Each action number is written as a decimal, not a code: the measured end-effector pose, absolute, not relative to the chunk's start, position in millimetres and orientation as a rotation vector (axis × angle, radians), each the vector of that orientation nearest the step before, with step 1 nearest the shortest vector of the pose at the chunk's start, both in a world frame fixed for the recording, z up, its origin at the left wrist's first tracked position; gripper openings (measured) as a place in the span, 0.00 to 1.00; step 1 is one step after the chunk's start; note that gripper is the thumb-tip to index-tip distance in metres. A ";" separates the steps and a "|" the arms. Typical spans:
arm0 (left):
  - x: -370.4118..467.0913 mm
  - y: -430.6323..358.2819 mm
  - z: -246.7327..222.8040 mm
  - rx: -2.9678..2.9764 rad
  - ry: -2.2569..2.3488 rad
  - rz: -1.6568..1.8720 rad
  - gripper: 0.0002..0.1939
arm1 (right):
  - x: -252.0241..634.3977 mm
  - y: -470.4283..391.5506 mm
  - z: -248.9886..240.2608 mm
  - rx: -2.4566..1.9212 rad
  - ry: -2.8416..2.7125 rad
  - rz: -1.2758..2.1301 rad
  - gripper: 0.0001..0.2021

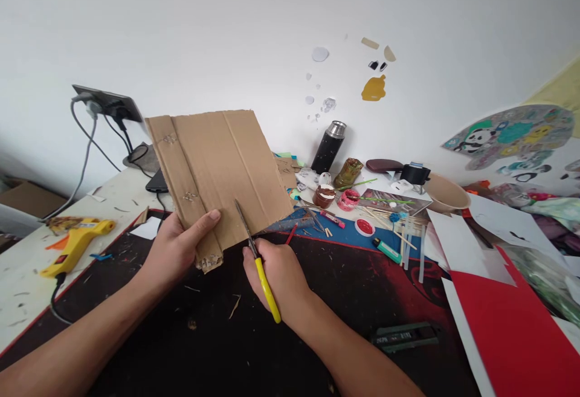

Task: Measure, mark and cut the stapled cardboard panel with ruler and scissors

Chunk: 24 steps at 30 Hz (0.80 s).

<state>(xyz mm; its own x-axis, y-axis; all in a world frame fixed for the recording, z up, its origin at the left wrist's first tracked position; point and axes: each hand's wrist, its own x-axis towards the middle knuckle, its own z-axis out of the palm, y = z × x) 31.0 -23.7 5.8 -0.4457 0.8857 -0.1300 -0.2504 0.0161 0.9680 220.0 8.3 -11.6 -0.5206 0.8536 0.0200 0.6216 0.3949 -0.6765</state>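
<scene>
A brown piece of corrugated cardboard (217, 167) is held up, tilted, above the dark desk mat. My left hand (185, 246) grips its lower left edge, with the thumb lying on the face. The board has creases, a folded strip down its left side and a torn lower corner. My right hand (278, 270) is closed around scissors (261, 285) with yellow handles. One scissor blade lies over the front of the cardboard at its lower edge; the other blade is hidden behind the board.
A yellow glue gun (77, 246) lies on the left with its cord. Behind the hands stand a black thermos (329, 146), paint jars (348, 199) and scattered sticks. A utility knife (405, 336) and red paper (507, 318) lie to the right.
</scene>
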 end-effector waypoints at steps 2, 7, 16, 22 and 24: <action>30.4 -24.1 5.6 0.711 1.375 1.594 0.36 | 220.3 8.2 -12.9 -1.261 -2.283 0.877 0.13; 31.4 -25.0 7.7 0.699 1.396 1.595 0.35 | 225.0 8.4 -12.2 -1.195 -2.252 0.941 0.15; 29.2 -26.4 11.3 0.738 1.376 1.571 0.38 | 231.7 7.9 -7.2 -1.105 -2.207 1.036 0.15; 32.4 -25.2 21.3 0.698 1.414 1.531 0.40 | 233.1 11.7 -11.0 -1.105 -2.195 1.106 0.22; 32.9 -25.1 21.4 0.695 1.401 1.533 0.38 | 233.5 12.7 -13.0 -1.104 -2.171 1.128 0.24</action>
